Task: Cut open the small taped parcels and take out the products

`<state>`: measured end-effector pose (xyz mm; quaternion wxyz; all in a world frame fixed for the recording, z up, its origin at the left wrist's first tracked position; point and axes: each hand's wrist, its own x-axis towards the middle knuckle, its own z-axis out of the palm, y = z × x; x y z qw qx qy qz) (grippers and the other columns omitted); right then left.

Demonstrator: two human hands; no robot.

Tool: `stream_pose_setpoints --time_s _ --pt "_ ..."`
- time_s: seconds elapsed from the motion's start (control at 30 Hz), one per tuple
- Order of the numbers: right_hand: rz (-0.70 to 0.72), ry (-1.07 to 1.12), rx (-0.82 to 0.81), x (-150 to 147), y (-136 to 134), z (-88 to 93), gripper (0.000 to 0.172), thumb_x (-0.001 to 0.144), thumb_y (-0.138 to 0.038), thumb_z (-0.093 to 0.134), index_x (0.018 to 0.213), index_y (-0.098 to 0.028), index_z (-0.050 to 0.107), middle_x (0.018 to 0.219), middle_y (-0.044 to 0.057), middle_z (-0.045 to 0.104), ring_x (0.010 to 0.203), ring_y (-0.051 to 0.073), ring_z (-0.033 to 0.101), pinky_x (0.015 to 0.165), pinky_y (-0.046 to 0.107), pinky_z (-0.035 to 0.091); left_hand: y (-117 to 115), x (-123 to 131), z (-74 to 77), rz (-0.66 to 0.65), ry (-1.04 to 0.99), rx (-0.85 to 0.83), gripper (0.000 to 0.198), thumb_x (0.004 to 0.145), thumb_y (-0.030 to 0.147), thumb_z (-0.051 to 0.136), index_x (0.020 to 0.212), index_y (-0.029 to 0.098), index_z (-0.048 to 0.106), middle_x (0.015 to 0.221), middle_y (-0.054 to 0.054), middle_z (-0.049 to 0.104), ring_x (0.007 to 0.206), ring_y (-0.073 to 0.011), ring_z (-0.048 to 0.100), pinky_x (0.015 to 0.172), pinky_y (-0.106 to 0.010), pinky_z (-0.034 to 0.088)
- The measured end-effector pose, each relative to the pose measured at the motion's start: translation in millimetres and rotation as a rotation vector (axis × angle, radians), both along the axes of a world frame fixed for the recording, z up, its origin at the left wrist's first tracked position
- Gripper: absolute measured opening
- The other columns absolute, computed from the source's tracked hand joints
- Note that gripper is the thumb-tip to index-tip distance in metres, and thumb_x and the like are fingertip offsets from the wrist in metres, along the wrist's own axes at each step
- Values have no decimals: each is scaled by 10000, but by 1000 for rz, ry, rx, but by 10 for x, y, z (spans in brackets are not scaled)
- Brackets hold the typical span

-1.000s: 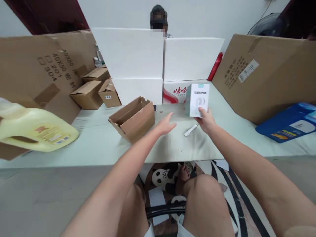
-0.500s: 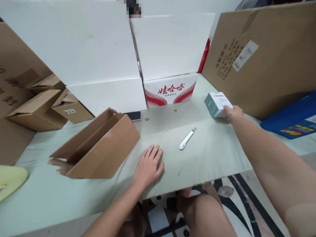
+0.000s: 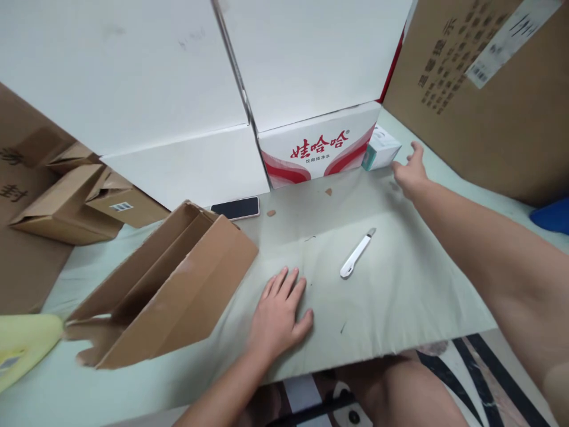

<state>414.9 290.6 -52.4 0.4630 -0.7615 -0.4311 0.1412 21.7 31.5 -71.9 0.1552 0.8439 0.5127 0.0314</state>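
Observation:
My right hand (image 3: 411, 169) reaches to the back right, fingers apart, just beside a small white and green box (image 3: 382, 149). A narrow gap seems to lie between them, and the hand holds nothing. The box stands against the right end of a white carton with red lettering (image 3: 317, 148). My left hand (image 3: 280, 311) lies flat on the pale green cloth (image 3: 386, 308), fingers spread. Between the hands lies a white utility knife (image 3: 356, 255) with its blade end pointing away. Left of my left hand sits an open brown cardboard box (image 3: 195, 290).
A dark-screened phone (image 3: 235, 208) lies by the white cartons at the back. Small brown cardboard boxes (image 3: 66, 204) stand at the left, with a yellow object (image 3: 26, 344) nearer me. A large brown carton (image 3: 498, 130) walls the right side, near a blue object (image 3: 551, 214).
My right hand has moved the small box back against the lettered carton and let go of it. My left hand stays flat on the cloth. The camera view has shifted.

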Motion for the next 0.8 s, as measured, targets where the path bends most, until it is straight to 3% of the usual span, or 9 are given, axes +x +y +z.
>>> stream_pose_setpoints --time_s 0.1,0.17,0.3,0.4,0.47,0.53,0.63,0.73,0.8 --pt "52 16 -80 -330 -350 271 671 830 -208 646 1464 -208 424 1422 198 561 1124 252 667 920 405 546 -35 18 18 4 -4 40 589 935 426 539 1472 186 532 1627 -123 431 1533 -366 345 1241 -569 324" --pt "189 2 -99 -697 -607 518 568 827 -233 639 1378 -224 500 1359 158 613 1029 248 695 880 428 579 -67 20 14 -1 -30 82 562 943 432 539 1451 191 543 1610 -118 458 1520 -349 368 1233 -542 346" --pt "655 -263 18 -1833 -1141 1060 334 848 -288 605 1169 -198 621 1187 124 694 1008 247 696 946 455 568 -111 7 -44 -4 -114 169 516 928 427 572 1389 196 578 1570 -108 506 1484 -331 412 1209 -505 379" --pt "974 -512 225 -2844 -1430 1386 368 866 -249 569 1228 -214 618 1238 115 678 1074 246 676 974 426 553 -132 -2 -97 10 -179 220 474 911 409 592 1328 185 615 1530 -115 538 1458 -330 432 1200 -494 381" --pt "988 -638 156 -3426 -1486 1540 472 860 -225 582 1331 -212 578 1344 132 630 1184 267 636 1013 426 530 -151 -13 -121 16 -214 239 455 898 406 608 1291 180 638 1502 -118 555 1440 -326 440 1194 -484 384" --pt "903 -711 -130 -3838 -1448 1648 551 816 -216 657 1360 -185 574 1356 156 624 1234 297 612 1018 421 525 -174 -30 -137 21 -241 249 443 890 411 617 1267 180 652 1476 -116 569 1428 -321 444 1185 -475 391" --pt "808 -729 -513 -4074 -1351 1722 417 711 -164 763 1122 -117 711 1074 172 725 1099 339 680 934 415 559 -200 -54 -157 19 -266 261 420 896 420 609 1232 175 668 1434 -115 593 1412 -311 452 1169 -460 401" --pt "773 -691 -639 -3940 -1338 1710 117 704 -126 743 819 -112 736 723 137 693 841 334 724 771 417 588 -194 -65 -174 21 -271 267 400 896 429 603 1194 172 679 1413 -107 610 1398 -304 467 1165 -447 402" --pt "728 -626 -673 -3731 -1393 1686 92 732 -127 697 820 -126 727 660 118 666 727 307 710 663 403 589 -182 -65 -183 29 -272 262 388 890 429 609 1172 174 687 1405 -100 619 1389 -304 478 1164 -447 401"
